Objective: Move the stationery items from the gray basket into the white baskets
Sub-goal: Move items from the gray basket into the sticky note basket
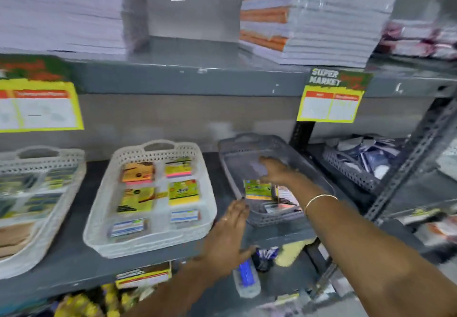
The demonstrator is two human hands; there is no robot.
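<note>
The gray basket (237,148) sits on the dark shelf, right of centre. A few stationery packs lie at its near end, among them a green and yellow pack (257,189). My right hand (277,171) reaches into the basket, fingers resting just above that pack; the blur hides whether it grips it. My left hand (228,232) hovers open by the basket's near left corner, fingers spread, holding nothing. A white basket (103,193) at centre holds several sticky-note and card packs in rows. Another white basket (66,168) with packs stands at far left.
A second gray basket (351,170) with dark items sits on the shelf to the right, behind a slotted metal upright (408,163). Paper stacks fill the shelf above. Price tags hang from that shelf's edge. Below are more packs and a blue item.
</note>
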